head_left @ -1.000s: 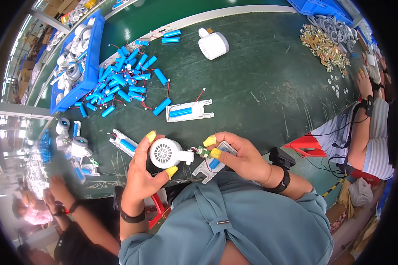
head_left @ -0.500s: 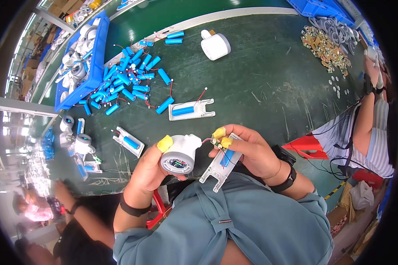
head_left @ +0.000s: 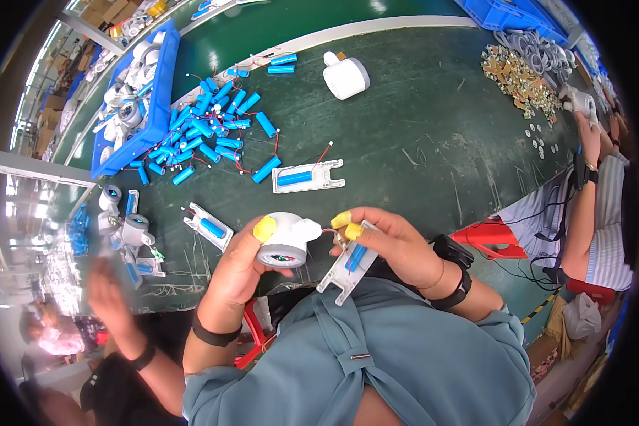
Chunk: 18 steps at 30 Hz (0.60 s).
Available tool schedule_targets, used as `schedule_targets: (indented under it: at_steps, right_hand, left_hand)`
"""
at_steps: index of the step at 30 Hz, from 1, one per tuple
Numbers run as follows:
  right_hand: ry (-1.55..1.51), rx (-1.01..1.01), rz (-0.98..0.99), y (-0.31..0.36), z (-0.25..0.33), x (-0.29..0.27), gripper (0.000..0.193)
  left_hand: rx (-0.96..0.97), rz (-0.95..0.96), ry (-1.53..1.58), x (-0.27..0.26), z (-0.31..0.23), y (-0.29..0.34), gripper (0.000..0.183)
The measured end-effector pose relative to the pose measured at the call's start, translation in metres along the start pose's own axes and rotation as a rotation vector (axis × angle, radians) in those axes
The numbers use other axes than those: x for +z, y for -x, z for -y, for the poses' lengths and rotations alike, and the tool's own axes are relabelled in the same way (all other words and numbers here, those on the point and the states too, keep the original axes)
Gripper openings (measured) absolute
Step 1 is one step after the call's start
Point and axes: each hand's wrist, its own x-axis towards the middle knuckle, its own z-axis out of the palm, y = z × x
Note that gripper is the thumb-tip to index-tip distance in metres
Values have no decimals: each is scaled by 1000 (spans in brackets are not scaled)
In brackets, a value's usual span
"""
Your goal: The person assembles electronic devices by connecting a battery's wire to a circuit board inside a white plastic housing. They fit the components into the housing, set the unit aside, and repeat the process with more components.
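My left hand (head_left: pixel 236 268) is closed around a round white device head (head_left: pixel 284 231) with a grey rim, a short neck pointing right and a dark face with small lights turned toward me. In my right hand (head_left: pixel 397 245) is a white plastic handle shell (head_left: pixel 334 279) with a blue cylindrical battery (head_left: pixel 356 257) inside. My right thumb and forefinger, in yellow finger covers, pinch at the shell's upper end, by a small circuit board mostly hidden by them. A short red wire (head_left: pixel 329 231) runs from the head's neck to that spot.
Ahead lie two shells with batteries (head_left: pixel 309 177) (head_left: pixel 209 226), a heap of blue batteries (head_left: pixel 206 124) and another white head (head_left: pixel 346 77). A blue crate (head_left: pixel 165 85) of white parts stands left; circuit boards (head_left: pixel 518 78) are piled right. Co-workers' hands (head_left: pixel 110 295) (head_left: pixel 588 135) are at both sides.
The head has tilted so its lit face shows less, and the shell has shifted slightly left. The left co-worker's hand has moved inward; the right one's has moved slightly nearer.
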Motion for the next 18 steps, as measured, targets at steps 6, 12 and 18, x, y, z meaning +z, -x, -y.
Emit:
schedule_targets:
  at_steps: [6, 12, 18]
  right_hand:
    - [144, 125, 142, -3, -5, 6, 33]
    - [78, 172, 192, -14, -11, 22, 31]
    - [-282, 173, 26, -20, -13, 34, 36]
  left_hand:
    - [123, 18, -251, -13, -13, -17, 55]
    - [158, 28, -350, 6, -22, -35, 46]
    - [691, -266, -873, 16, -20, 2, 35]
